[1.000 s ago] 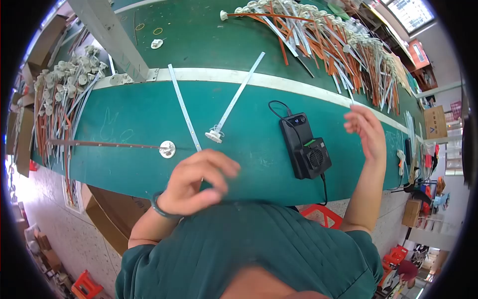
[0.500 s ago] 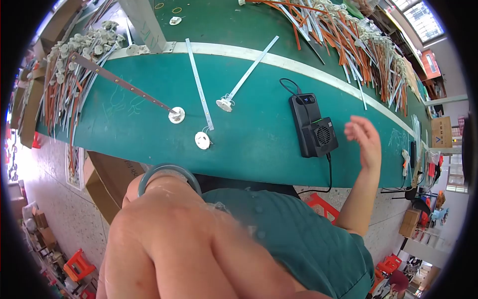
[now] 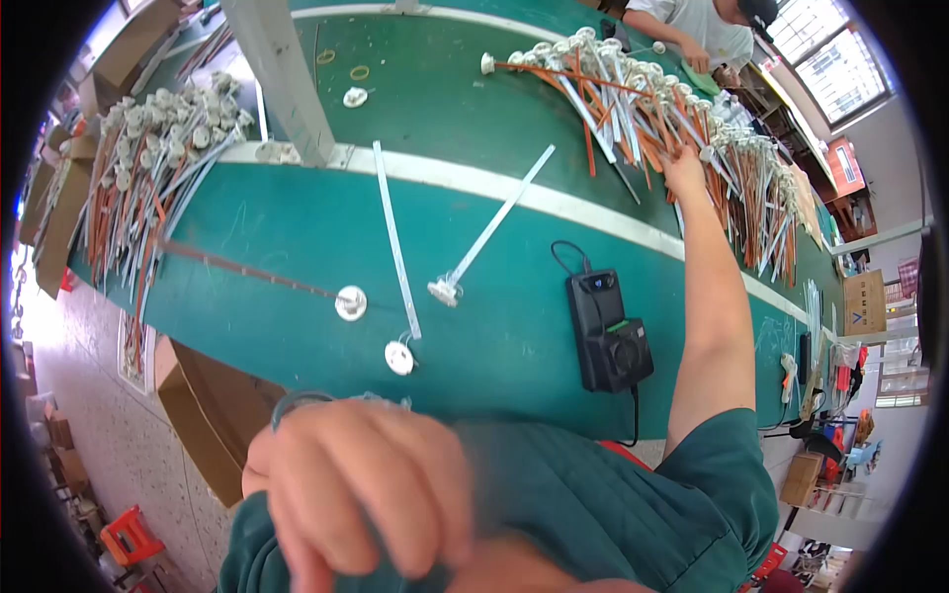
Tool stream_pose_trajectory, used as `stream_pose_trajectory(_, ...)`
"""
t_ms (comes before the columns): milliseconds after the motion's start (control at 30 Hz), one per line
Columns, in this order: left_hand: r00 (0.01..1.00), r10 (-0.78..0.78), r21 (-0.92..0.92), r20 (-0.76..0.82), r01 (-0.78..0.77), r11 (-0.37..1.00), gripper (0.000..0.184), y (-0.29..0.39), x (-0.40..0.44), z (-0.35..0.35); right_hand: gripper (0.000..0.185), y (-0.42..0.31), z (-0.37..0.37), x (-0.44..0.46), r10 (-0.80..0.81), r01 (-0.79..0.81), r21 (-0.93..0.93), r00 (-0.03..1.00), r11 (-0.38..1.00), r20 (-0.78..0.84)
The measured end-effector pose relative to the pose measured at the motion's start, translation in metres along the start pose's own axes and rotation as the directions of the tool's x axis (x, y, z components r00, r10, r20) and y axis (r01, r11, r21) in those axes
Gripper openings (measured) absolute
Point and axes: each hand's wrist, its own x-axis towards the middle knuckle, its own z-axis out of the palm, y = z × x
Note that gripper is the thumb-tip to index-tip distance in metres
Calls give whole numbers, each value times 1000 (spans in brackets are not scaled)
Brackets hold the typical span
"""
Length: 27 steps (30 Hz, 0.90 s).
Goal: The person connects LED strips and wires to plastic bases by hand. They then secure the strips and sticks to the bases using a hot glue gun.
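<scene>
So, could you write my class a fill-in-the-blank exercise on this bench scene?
The right hand reaches across the ____ divider into a strip pile.
The boxy device with a cable is coloured ____.
The strip joined to the leftmost near-side disc is ____.

Missing words: white; black; brown.

A black electronic unit (image 3: pixel 601 331) lies near the front edge of the worktop (image 3: pixel 494 356); a black cable (image 3: pixel 636 415) exits its lower end toward that edge. Two rubber bands (image 3: pixel 359 72) lie beyond the white divider strip (image 3: pixel 455 178), right of the upright post (image 3: pixel 277 84). An open cardboard box (image 3: pixel 203 425) is positioned below the front edge, left side. A red stool (image 3: pixel 131 536) stands on the floor (image 3: pixel 119 445).
</scene>
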Motion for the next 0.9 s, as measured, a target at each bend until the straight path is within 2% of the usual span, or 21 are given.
stream_pose_trajectory(33, 999, -16, 58, -44, 18, 998, 26, -6, -7, -6, 44, -2, -1, 1, 10, -11, 28, 999, 1000, 31)
stream_pose_trajectory(67, 995, -28, 113, -91, 39, 993, 25, -12, -14, -12, 40, -2, -2, 5, 35, -42, 253, 999, 966, 34)
stream_pose_trajectory(133, 968, -156, 246, -198, 203, 948, 20, -16, -26, -19, 32, -5, -12, 5, 73, -91, 649, 996, 755, 56)
stream_pose_trajectory(233, 869, -297, 423, -396, 460, 781, 15, -21, -42, -26, 30, -25, -60, -26, 23, 10, 825, 999, 565, -28)
stream_pose_trajectory(333, 730, -313, 457, -608, 644, 614, 13, -31, -46, -26, 29, -60, -127, -90, 4, -42, 877, 999, 478, 45)
stream_pose_trajectory(367, 674, -298, 442, -676, 694, 569, 14, -36, -47, -25, 30, -64, -145, -111, -18, -44, 853, 998, 520, 62)
stream_pose_trajectory(400, 636, -306, 373, -708, 706, 602, 20, -44, -51, -27, 31, -68, -161, -134, -41, -49, 826, 995, 561, 86)
stream_pose_trajectory(500, 565, -264, 256, -782, 677, 691, 26, -59, -38, -28, 30, -86, -190, -215, -69, -58, 823, 991, 565, 117)
stream_pose_trajectory(567, 572, -266, 237, -776, 655, 717, 37, -66, -26, -29, 29, -90, -196, -265, -118, -82, 825, 977, 560, 176)
stream_pose_trajectory(667, 649, -246, 233, -720, 560, 795, 41, -71, -11, -24, 30, -98, -191, -328, -177, -134, 853, 951, 505, 254)
stream_pose_trajectory(767, 579, -312, 209, -753, 660, 721, 42, -65, -5, -12, 28, -107, -181, -367, -213, -117, 841, 941, 528, 264)
stream_pose_trajectory(900, 477, -260, 154, -839, 667, 729, 21, -72, -19, -8, 28, -116, -166, -390, -296, 19, 822, 937, 569, 183)
